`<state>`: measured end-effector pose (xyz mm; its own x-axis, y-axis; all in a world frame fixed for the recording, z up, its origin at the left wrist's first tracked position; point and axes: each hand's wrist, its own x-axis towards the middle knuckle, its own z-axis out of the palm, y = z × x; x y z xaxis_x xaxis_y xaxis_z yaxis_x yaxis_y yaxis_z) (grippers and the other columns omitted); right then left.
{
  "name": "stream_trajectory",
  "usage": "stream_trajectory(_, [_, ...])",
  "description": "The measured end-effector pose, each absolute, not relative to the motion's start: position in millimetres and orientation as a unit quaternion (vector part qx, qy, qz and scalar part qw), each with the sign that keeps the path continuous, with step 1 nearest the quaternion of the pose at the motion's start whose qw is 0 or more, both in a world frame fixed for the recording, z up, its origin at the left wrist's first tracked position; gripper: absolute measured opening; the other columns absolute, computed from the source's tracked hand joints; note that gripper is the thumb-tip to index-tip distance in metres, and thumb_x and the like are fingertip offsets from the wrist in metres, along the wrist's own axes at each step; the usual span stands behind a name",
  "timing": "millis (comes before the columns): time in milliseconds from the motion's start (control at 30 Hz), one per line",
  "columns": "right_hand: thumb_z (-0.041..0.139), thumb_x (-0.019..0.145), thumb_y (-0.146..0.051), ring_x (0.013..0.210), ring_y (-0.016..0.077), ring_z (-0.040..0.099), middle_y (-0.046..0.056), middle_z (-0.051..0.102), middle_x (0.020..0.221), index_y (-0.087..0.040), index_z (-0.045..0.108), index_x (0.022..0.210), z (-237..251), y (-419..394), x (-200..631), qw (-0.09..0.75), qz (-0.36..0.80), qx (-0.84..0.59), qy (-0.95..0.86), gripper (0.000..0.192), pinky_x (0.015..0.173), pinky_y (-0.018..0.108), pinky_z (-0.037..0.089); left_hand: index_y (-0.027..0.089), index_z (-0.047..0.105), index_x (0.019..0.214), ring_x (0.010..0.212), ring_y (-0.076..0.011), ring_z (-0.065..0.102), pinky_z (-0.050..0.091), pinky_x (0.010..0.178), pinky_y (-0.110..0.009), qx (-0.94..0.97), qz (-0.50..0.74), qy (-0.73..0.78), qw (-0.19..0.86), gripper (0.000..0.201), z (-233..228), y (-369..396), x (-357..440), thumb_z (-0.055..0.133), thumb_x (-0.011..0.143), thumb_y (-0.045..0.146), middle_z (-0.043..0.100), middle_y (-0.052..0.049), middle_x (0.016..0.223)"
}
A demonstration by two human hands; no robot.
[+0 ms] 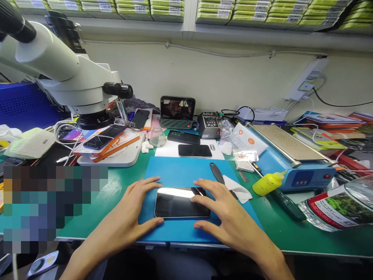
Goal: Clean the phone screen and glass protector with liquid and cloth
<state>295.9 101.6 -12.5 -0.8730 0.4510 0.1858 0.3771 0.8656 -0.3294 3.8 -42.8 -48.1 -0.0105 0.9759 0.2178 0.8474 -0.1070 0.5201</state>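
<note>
A dark-screened smartphone (177,208) lies flat on a blue mat (163,169), with a bright reflection along its far edge. My left hand (136,206) is at the phone's left end, thumb near the close corner and fingers stretched past the far one. Spread over the right end is my right hand (223,204); one fingertip meets or hovers just above the glass, I cannot tell which. Neither hand is closed round the phone. Right of it lie a black-handled tool (216,171) and a folded white wipe (237,189), partly covering something dark.
A microscope (67,77) overhangs the left side. Behind the mat are another phone (195,151), a glass jar (158,137) and a propped screen (177,111). At right stand a yellow bottle (266,184), a blue heating plate machine (309,177) and a large water bottle (338,206).
</note>
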Motion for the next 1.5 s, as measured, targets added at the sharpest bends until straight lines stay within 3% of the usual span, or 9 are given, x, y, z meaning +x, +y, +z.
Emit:
stream_trajectory(67, [0.072,0.096,-0.063,0.154,0.0351,0.047,0.01,0.054,0.164,-0.03,0.072,0.134,-9,97,290,0.118,0.148,-0.213,-0.959,0.05,0.123,0.057,0.047,0.035,0.046,0.156,0.151,-0.0368,0.048,0.047,0.122,-0.059,0.679,0.283,0.665,0.126,0.071,-53,-43,3,0.077,0.095,0.049,0.055,-0.01,0.16])
stream_trajectory(433, [0.075,0.092,-0.066,0.159,0.0307,0.042,0.007,0.053,0.166,-0.03,0.071,0.138,-8,91,251,0.134,0.174,-0.173,-0.96,0.058,0.133,0.054,0.033,0.033,0.043,0.157,0.148,-0.0354,0.05,0.044,0.123,-0.057,0.69,0.278,0.656,0.129,0.071,-55,-40,0,0.076,0.096,0.05,0.057,-0.009,0.158])
stream_trajectory(667, [0.067,0.1,-0.059,0.155,0.0342,0.046,0.006,0.055,0.163,-0.036,0.075,0.134,-13,105,302,0.144,0.143,-0.238,-0.95,0.041,0.124,0.061,0.046,0.04,0.04,0.158,0.154,-0.0344,0.042,0.04,0.127,-0.058,0.672,0.26,0.675,0.156,0.072,-51,-41,1,0.075,0.096,0.051,0.052,-0.002,0.164])
stream_trajectory(800, [0.07,0.1,-0.055,0.152,0.0349,0.05,0.01,0.056,0.162,-0.031,0.075,0.132,-16,97,297,0.169,0.104,-0.229,-0.953,0.041,0.121,0.06,0.05,0.041,0.039,0.159,0.155,-0.0336,0.04,0.039,0.127,-0.057,0.677,0.262,0.671,0.15,0.072,-53,-41,0,0.074,0.097,0.05,0.051,-0.001,0.165])
stream_trajectory(967, [0.071,0.099,-0.055,0.153,0.0326,0.05,0.013,0.06,0.159,-0.022,0.07,0.139,-18,72,256,0.188,0.093,-0.18,-0.961,0.052,0.126,0.056,0.046,0.041,0.038,0.16,0.154,-0.0319,0.042,0.039,0.127,-0.055,0.689,0.265,0.662,0.133,0.072,-57,-41,-1,0.074,0.098,0.05,0.052,-0.001,0.164])
stream_trajectory(1067, [0.071,0.099,-0.057,0.154,0.0312,0.049,0.011,0.059,0.16,-0.024,0.068,0.143,-18,68,251,0.181,0.098,-0.175,-0.963,0.056,0.128,0.056,0.043,0.039,0.039,0.159,0.153,-0.033,0.044,0.04,0.126,-0.056,0.69,0.265,0.66,0.129,0.071,-57,-41,-1,0.073,0.098,0.052,0.054,-0.003,0.163])
stream_trajectory(1233, [0.061,0.107,-0.047,0.15,0.0344,0.053,0.011,0.061,0.158,-0.028,0.072,0.137,-25,79,282,0.195,0.052,-0.276,-0.94,0.038,0.118,0.062,0.052,0.041,0.039,0.16,0.155,-0.034,0.042,0.04,0.126,-0.059,0.686,0.255,0.668,0.135,0.071,-56,-41,-2,0.071,0.098,0.056,0.052,-0.002,0.165])
stream_trajectory(1333, [0.056,0.109,-0.051,0.146,0.0358,0.057,0.014,0.064,0.153,-0.023,0.071,0.139,-31,73,290,0.214,0.021,-0.312,-0.925,0.044,0.114,0.062,0.056,0.042,0.038,0.161,0.155,-0.0338,0.043,0.04,0.126,-0.06,0.686,0.252,0.671,0.127,0.071,-58,-41,-2,0.07,0.099,0.057,0.053,-0.001,0.164])
stream_trajectory(1500, [0.055,0.106,-0.062,0.151,0.0348,0.052,0.016,0.061,0.157,-0.017,0.065,0.148,-32,46,256,0.211,0.041,-0.283,-0.935,0.063,0.123,0.057,0.049,0.039,0.041,0.16,0.151,-0.035,0.048,0.042,0.124,-0.058,0.706,0.259,0.652,0.094,0.07,-65,-41,-5,0.07,0.099,0.056,0.056,-0.004,0.161])
